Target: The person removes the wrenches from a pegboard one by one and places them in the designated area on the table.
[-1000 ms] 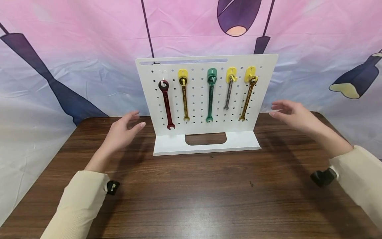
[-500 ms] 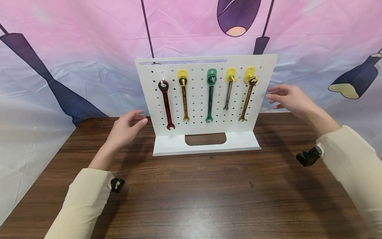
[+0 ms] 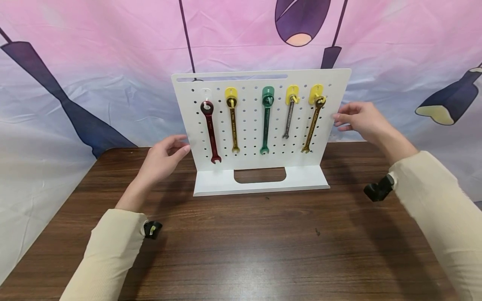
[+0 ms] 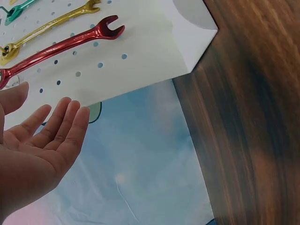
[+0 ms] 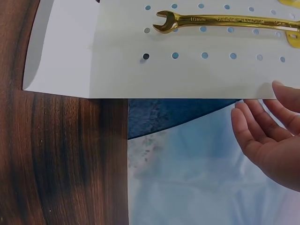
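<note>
A white pegboard (image 3: 248, 129) stands on the table, with several combination wrenches hanging from its hooks. The red wrench (image 3: 211, 131) hangs nearest my left hand (image 3: 162, 161), which is at the board's left edge with loosely bent fingers. In the left wrist view, the left fingers (image 4: 61, 126) are visible near the edge and hold nothing. My right hand (image 3: 363, 119) is at the right edge, beside an amber wrench (image 3: 313, 125). In the right wrist view its thumb overlaps the board's front, while some fingertips are hidden behind the edge; whether they touch it I cannot tell.
Between the outer wrenches hang a gold wrench (image 3: 234, 127), a green wrench (image 3: 265, 127) and a small silver wrench (image 3: 288, 119). The board's white base (image 3: 214, 182) rests on the brown wooden table (image 3: 263, 242). A printed cloth (image 3: 113, 62) hangs behind.
Both hands have moved inward to the sides of the pegboard, the right one also rising a little. The board and wrenches have stayed in place.
</note>
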Action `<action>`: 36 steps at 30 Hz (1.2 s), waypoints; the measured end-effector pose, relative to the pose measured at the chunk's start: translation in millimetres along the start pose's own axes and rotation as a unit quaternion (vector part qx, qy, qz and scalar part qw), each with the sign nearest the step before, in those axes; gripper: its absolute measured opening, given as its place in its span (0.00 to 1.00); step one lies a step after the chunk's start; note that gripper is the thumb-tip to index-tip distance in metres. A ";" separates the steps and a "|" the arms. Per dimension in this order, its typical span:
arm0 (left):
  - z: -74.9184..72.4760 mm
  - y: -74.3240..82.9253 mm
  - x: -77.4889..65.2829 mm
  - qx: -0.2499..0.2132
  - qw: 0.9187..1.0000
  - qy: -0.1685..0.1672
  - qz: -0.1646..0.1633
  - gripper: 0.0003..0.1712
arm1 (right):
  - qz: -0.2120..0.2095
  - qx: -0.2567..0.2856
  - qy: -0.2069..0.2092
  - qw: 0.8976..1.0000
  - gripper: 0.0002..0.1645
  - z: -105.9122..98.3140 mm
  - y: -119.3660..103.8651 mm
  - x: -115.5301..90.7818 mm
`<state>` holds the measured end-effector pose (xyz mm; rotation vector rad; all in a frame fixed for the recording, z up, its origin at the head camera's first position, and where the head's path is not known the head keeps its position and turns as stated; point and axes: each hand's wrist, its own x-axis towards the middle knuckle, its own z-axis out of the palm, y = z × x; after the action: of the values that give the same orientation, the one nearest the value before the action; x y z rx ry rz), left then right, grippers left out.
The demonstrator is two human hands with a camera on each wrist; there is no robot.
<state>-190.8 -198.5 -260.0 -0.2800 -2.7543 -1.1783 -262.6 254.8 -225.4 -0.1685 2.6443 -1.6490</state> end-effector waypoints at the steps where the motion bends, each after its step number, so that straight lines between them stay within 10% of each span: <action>1: 0.4 1.0 0.7 -0.002 1.000 0.001 0.004 0.25 | 0.000 0.011 0.001 1.000 0.16 0.0 0.3 0.6; 13: 5.3 19.9 10.3 -0.027 1.000 -0.003 0.008 0.26 | 0.023 0.114 0.014 0.993 0.07 -0.9 0.9 6.4; 36: 10.3 38.7 33.9 -0.122 0.992 -0.004 -0.036 0.19 | 0.015 0.144 0.008 0.989 0.08 -2.0 5.7 8.9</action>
<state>-215.8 -160.8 -233.4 -0.2102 -2.6468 -1.5378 -272.1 258.1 -229.2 -0.1084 2.3680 -2.0025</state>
